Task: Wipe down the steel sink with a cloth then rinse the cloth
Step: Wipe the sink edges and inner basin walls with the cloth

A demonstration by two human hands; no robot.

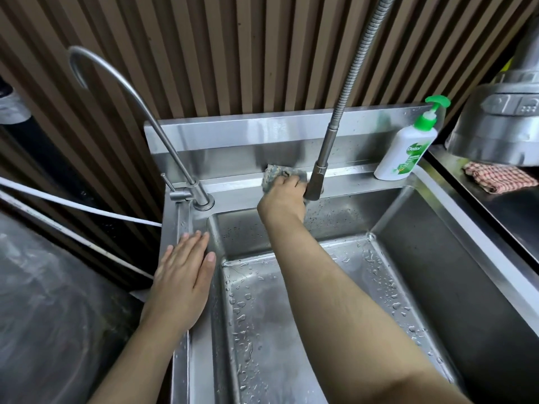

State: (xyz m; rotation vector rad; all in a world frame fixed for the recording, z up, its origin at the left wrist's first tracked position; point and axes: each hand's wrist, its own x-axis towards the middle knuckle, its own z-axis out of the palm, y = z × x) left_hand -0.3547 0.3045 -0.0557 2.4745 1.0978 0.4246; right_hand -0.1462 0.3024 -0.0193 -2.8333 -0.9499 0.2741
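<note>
A deep steel sink (414, 217) fills the middle of the view, its stepped floor dotted with water drops. My right hand (284, 196) reaches across the basin and presses a grey-blue cloth (274, 172) against the back ledge, just left of the pull-down spray head (316, 179). Most of the cloth is hidden under my fingers. My left hand (183, 272) lies flat, fingers together, on the sink's left rim and holds nothing.
A thin gooseneck tap (186, 182) stands at the back left corner. A white soap pump bottle (407, 150) with a green top sits on the back ledge at right. A checked cloth (498, 179) and a steel appliance (495, 126) are on the right counter.
</note>
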